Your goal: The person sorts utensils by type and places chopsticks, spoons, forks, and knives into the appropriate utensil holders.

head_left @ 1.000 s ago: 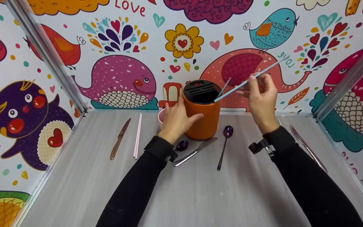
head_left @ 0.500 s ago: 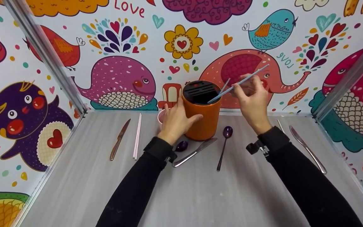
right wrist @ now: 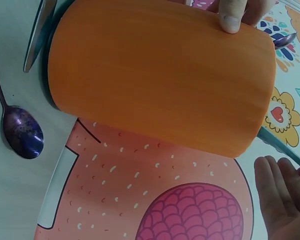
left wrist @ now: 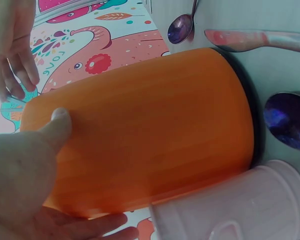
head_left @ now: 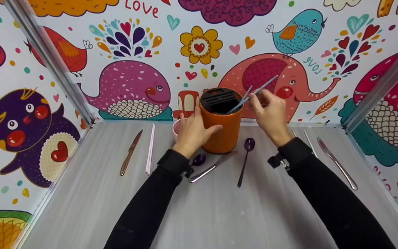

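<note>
At the back of the grey table (head_left: 240,221), an upright orange container (head_left: 225,135) is being gripped around its upper side by the left hand (head_left: 193,133). A slanting blue stick (head_left: 266,84) is being pinched by the right hand (head_left: 271,112), its lower end being held at the container's black slotted top (head_left: 218,98).

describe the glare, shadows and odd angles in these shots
Head view: soft shadow on the table beside the right sleeve; left wrist view: bright glints on the purple spoon, orange container appears sideways; right wrist view: container sideways too, right hand looks dim.
</note>
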A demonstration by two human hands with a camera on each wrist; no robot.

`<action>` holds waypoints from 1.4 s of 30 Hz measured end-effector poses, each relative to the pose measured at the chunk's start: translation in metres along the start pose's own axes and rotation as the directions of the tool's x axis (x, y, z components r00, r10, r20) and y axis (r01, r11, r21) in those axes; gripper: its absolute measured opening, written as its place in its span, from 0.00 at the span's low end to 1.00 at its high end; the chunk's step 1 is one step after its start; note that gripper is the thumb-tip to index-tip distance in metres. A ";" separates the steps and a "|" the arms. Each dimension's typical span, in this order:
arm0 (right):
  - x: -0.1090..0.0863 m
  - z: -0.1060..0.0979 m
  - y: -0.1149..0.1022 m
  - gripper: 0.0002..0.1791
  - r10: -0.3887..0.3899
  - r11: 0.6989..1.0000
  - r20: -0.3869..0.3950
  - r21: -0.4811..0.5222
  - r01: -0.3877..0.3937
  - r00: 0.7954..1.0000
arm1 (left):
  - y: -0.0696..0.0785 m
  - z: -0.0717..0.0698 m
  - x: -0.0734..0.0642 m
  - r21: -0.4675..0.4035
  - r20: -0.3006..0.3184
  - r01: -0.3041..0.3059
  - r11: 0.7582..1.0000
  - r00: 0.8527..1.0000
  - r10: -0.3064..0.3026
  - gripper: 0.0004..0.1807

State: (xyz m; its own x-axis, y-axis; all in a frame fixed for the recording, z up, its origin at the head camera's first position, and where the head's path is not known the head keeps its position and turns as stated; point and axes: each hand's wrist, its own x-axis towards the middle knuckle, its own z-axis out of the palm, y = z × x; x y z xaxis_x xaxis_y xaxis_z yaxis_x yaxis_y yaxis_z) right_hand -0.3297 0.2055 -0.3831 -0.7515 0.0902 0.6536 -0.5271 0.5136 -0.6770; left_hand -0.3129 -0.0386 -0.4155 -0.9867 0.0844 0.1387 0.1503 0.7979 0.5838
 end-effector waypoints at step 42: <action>-0.017 0.023 0.012 0.09 0.161 0.984 0.070 -0.084 -0.155 0.985 | -0.001 -0.001 0.000 0.012 0.004 -0.003 1.000 1.000 0.003 0.63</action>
State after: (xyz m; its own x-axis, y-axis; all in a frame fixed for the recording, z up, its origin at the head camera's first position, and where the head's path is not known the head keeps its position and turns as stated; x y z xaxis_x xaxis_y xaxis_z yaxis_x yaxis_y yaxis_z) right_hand -0.3327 0.1904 -0.4105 -0.8523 0.1118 0.5110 -0.3693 0.5633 -0.7391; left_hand -0.3134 -0.0400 -0.4157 -0.9866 0.0886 0.1373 0.1521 0.8045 0.5742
